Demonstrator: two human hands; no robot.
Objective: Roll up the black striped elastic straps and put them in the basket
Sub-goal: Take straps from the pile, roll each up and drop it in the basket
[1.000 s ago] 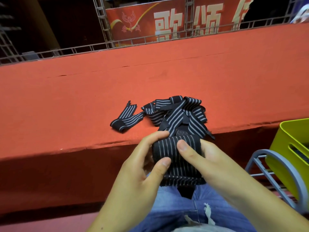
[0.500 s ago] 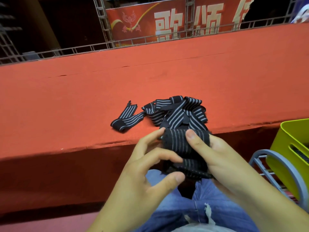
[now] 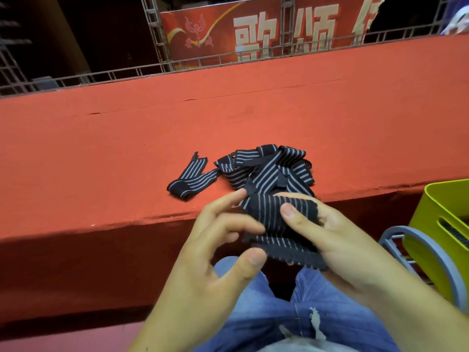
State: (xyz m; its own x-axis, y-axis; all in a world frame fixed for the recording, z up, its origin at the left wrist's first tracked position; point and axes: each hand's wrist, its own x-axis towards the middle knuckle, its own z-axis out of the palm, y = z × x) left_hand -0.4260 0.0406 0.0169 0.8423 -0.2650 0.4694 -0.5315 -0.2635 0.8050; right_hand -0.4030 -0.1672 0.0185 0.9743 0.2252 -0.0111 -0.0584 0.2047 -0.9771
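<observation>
Grips black striped elastic strap roll (image 3: 276,214) in right hand (image 3: 342,250) just off red cloth-covered table (image 3: 101,161) so coils hold tight; left hand (image 3: 208,262) loose-fingered, poised to wind.

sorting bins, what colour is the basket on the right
Yellow-green basket, best in the head view.

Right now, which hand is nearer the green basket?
Right. The right hand, pinching the strap roll, sits beside the basket but apart from it. The left hand is on the roll's other side, farther from the basket.
</observation>
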